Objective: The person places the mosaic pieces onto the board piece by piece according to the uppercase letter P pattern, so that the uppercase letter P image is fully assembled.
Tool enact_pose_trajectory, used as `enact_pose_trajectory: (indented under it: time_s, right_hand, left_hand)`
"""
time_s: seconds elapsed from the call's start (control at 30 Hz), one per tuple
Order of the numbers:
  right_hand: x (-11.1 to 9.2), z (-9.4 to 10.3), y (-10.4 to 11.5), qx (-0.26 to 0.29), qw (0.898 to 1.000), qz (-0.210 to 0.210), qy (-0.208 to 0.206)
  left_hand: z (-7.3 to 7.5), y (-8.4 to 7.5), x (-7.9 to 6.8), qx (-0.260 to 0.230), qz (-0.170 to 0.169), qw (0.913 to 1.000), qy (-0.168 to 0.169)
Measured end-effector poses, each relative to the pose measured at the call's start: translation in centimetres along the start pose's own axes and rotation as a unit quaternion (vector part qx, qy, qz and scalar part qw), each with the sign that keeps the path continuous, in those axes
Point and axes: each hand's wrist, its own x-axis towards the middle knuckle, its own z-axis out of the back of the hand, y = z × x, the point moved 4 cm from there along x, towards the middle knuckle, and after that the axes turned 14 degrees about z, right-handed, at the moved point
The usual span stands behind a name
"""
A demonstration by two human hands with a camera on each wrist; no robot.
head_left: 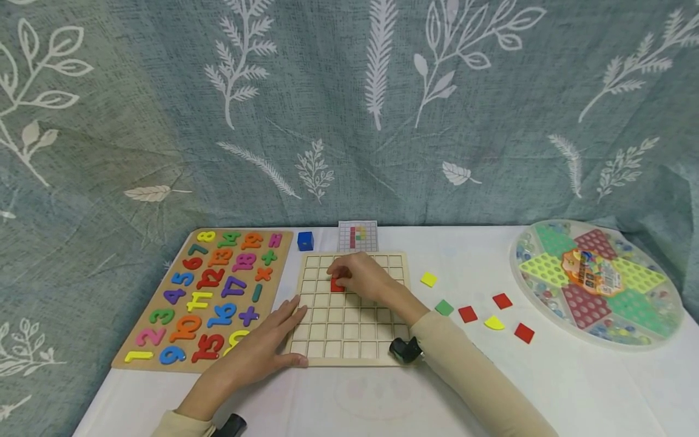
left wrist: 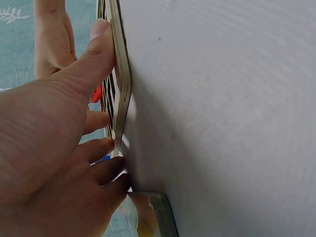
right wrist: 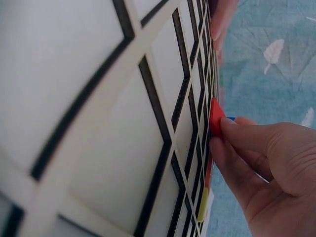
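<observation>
A wooden grid board point(head_left: 317, 349) lies at the middle of the table. My right hand point(head_left: 363, 276) is over its upper part and pinches a red square tile point(right wrist: 216, 121) between thumb and fingers, right at a cell left of centre. In the right wrist view a yellow tile point(right wrist: 203, 205) and a strip of red show farther along the grid; the hand hides that area in the head view. My left hand point(head_left: 267, 337) rests along the board's left edge, fingers extended, with the thumb point(left wrist: 94, 57) at the near corner.
A number puzzle board point(head_left: 158, 285) lies left. Behind the grid are a blue cube point(head_left: 306, 241) and a pattern card point(head_left: 357, 235). Right of it lie loose red, yellow and green tiles, including a green tile point(head_left: 444, 308). A round marble game board point(head_left: 595, 282) stands far right.
</observation>
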Motion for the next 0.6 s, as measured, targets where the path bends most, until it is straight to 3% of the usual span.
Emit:
enact_pose_trajectory:
  time_s: [0.6]
  right_hand:
    - [-0.05, -0.34, -0.09, 0.0, 1.0, -0.008, 0.002]
  left_hand:
    - [0.19, -0.02, -0.04, 0.005, -0.011, 0.9999, -0.006]
